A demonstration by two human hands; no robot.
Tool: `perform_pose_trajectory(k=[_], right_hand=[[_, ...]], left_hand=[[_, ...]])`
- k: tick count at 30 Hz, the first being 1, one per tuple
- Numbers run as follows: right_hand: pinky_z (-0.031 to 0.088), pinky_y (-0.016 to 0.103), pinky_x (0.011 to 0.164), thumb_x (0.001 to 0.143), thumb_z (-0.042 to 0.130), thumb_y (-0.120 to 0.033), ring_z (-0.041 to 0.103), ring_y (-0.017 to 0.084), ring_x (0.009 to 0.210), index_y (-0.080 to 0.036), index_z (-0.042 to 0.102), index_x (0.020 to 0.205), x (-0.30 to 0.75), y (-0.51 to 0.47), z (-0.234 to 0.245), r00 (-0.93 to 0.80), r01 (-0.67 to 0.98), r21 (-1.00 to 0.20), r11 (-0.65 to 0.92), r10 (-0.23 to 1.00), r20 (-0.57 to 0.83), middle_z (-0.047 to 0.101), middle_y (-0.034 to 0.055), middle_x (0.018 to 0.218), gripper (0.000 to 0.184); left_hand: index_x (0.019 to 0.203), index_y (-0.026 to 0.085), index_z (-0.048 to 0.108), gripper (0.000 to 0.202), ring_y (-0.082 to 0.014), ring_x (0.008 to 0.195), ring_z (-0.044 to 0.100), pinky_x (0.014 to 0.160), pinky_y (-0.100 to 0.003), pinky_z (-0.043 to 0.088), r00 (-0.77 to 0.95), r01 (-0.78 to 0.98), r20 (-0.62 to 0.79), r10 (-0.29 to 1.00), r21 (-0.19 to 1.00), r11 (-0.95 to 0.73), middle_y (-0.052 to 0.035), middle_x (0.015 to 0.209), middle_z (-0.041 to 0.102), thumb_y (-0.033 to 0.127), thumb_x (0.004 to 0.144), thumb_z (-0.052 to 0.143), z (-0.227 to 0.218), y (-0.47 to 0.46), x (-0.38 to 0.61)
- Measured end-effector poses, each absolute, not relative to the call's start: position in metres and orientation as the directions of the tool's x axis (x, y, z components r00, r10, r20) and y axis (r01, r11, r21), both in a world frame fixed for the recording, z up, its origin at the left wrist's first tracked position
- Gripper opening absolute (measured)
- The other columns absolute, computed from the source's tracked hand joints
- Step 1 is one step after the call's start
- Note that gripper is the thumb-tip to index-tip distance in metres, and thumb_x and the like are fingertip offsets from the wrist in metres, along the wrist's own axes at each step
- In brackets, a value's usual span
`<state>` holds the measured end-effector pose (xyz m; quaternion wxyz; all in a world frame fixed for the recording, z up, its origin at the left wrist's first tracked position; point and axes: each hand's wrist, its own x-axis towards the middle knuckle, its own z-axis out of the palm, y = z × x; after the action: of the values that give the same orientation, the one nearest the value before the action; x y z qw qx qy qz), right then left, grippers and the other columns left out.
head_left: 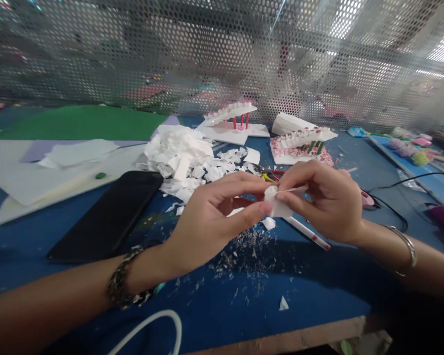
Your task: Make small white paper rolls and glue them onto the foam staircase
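Both of my hands meet over the blue table around a small white piece of paper (279, 204), which looks rolled or folded at its left end. My left hand (222, 209) pinches that left end between thumb and fingers. From the other side, my right hand (321, 199) grips the paper with thumb and forefinger. Just beneath lies a white pen-like stick (307, 232) with dark red marks. Yellow-and-red-handled pliers (269, 175) are partly hidden behind my fingers. White paper scraps (181, 153) are heaped beyond my left hand.
A black phone (111, 214) lies at left, before white boards and a green sheet (81, 122). Two small stair-like models (231, 113) stand near the perforated metal screen (192, 54). Tiny shavings (247, 251) litter the table; a black cable (410, 177) runs at right.
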<state>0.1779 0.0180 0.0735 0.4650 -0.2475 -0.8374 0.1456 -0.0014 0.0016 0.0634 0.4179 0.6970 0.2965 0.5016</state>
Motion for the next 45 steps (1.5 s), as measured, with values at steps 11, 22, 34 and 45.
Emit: perform_pose_trajectory(k=[11,22,34,45], right_hand=[[0.048,0.020,0.062,0.078,0.056,-0.009,0.057,0.008,0.069,-0.016,0.052,0.085,0.179,0.019,0.073,-0.512,0.295,-0.365,0.883,0.469,0.720,0.061,0.0011,0.076,0.011],[0.046,0.016,0.076,0.081,0.056,-0.013,0.057,0.006,0.082,-0.015,0.060,0.097,0.190,0.019,0.093,-0.741,0.353,-0.101,0.930,0.343,0.576,0.061,0.0026,0.091,0.016],[0.047,0.021,0.073,0.080,0.057,-0.014,0.057,0.009,0.079,-0.014,0.059,0.095,0.195,0.018,0.090,-0.737,0.392,0.090,0.915,0.254,0.627,0.061,0.0029,0.086,0.014],[0.047,0.023,0.065,0.080,0.056,-0.018,0.057,0.009,0.068,-0.018,0.055,0.076,0.184,0.020,0.087,-0.608,0.445,-0.239,0.863,0.487,0.628,0.061,0.0004,0.074,0.004]], left_hand=[[0.085,0.018,0.068,0.011,-0.0121,0.078,0.059,0.064,-0.017,0.048,0.352,0.136,0.465,0.812,0.833,-0.536,-0.0019,0.085,0.065,0.018,0.077,0.059,0.068,0.008,-0.003],[0.079,0.014,0.066,0.011,-0.0109,0.071,0.058,0.063,-0.017,0.047,0.377,0.170,0.401,0.835,0.856,-0.488,-0.0025,0.077,0.065,0.020,0.078,0.057,0.068,0.016,-0.006],[0.075,0.017,0.067,0.011,-0.0106,0.071,0.059,0.065,-0.017,0.046,0.440,0.159,0.347,0.828,0.878,-0.452,-0.0004,0.076,0.066,0.022,0.079,0.057,0.068,0.015,-0.004],[0.086,0.020,0.068,0.012,-0.0108,0.075,0.057,0.059,-0.016,0.046,0.397,0.204,0.461,0.794,0.799,-0.566,-0.0024,0.087,0.064,0.022,0.080,0.057,0.062,0.014,-0.006]])
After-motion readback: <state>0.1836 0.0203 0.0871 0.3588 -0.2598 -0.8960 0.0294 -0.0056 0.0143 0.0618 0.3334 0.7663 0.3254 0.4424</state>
